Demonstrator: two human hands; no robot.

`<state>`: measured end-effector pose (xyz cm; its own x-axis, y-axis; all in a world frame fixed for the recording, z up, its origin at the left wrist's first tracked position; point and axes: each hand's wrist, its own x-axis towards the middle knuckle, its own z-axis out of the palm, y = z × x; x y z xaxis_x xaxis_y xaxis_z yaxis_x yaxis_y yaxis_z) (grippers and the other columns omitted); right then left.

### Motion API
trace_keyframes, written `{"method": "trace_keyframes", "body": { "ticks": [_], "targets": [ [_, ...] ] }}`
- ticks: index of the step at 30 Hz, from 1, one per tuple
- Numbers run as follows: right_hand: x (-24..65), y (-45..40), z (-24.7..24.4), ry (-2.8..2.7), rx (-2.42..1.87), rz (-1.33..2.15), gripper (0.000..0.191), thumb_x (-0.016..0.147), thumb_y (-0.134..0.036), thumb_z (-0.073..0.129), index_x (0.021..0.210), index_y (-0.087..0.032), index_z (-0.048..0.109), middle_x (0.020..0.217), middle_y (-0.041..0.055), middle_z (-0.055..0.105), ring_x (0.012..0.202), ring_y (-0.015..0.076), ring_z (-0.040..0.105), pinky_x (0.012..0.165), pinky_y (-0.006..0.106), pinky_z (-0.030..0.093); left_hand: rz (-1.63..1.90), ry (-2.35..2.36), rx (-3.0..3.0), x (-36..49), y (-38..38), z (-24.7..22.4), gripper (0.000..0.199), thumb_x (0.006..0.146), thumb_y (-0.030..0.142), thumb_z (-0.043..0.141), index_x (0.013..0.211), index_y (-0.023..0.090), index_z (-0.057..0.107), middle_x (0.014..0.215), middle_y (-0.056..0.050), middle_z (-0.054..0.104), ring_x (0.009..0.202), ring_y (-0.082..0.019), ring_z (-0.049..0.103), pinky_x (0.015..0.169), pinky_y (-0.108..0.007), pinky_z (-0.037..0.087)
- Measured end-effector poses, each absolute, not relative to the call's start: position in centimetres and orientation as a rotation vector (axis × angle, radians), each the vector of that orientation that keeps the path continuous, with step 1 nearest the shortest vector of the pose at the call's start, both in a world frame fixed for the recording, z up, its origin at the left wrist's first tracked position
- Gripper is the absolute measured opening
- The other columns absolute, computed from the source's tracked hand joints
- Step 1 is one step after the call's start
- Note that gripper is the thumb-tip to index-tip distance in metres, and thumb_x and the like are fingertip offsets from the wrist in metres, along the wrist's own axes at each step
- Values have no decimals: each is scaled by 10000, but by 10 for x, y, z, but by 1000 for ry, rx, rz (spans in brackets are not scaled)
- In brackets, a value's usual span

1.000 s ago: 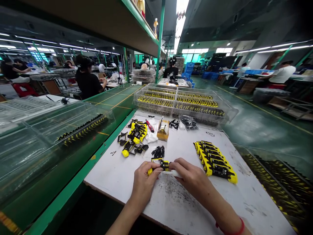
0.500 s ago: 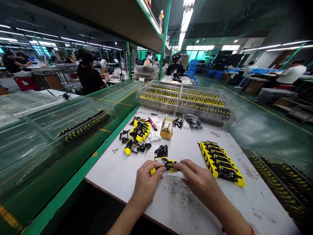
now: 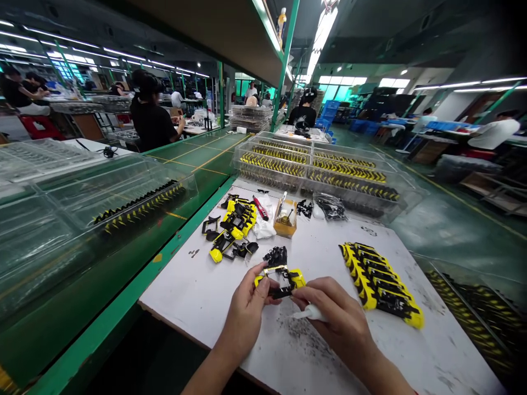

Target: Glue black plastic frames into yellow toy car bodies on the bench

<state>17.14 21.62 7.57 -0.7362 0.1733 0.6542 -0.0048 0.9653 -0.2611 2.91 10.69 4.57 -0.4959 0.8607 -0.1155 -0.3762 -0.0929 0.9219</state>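
Observation:
My left hand (image 3: pixel 247 304) is closed on the left end of a yellow-and-black plastic frame (image 3: pixel 297 278), thumb on top, tilted with its opening showing. In my right hand (image 3: pixel 341 312) is a small white bottle with a tapered nozzle (image 3: pixel 312 313), its body mostly hidden by the palm. The nozzle points left, below the frame and apart from it. My right thumb and forefinger reach the frame's lower right corner. Just beyond lies a pile of small black parts (image 3: pixel 275 255). A row of yellow-and-black pieces (image 3: pixel 382 285) lies to the right.
Loose yellow-and-black frames (image 3: pixel 234 225) lie at the left of the white table (image 3: pixel 197 291). Behind are a red cutter (image 3: pixel 260 208), a wooden box with tools (image 3: pixel 285 224) and a bag of black parts (image 3: pixel 329 206). Clear trays (image 3: pixel 308 175) stand at the back; co-workers sit beyond.
The frame has been tilted so that its opening shows. The white nozzle has come down and away from it, with its tip now in plain sight. The whole view has shifted slightly.

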Motion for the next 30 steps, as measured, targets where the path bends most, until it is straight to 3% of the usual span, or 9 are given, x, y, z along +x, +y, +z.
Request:
{"method": "trace_keyframes", "body": {
  "ticks": [8,30],
  "targets": [
    [168,220,71,-2428,-101,212,180,910,-151,459,1024,-177,596,841,78,629,766,178,585,669,286,498,1740,1149,600,29,105,47,458,902,425,513,1289,180,522,1035,-89,673,964,-222,640,874,-389,539],
    [169,222,73,-2429,-80,94,198,925,-166,435,1028,-156,603,852,94,635,774,184,588,672,286,499,1731,1230,635,29,104,48,448,896,432,517,1285,212,540,1120,-80,667,938,-219,666,822,-349,558]
  ]
}}
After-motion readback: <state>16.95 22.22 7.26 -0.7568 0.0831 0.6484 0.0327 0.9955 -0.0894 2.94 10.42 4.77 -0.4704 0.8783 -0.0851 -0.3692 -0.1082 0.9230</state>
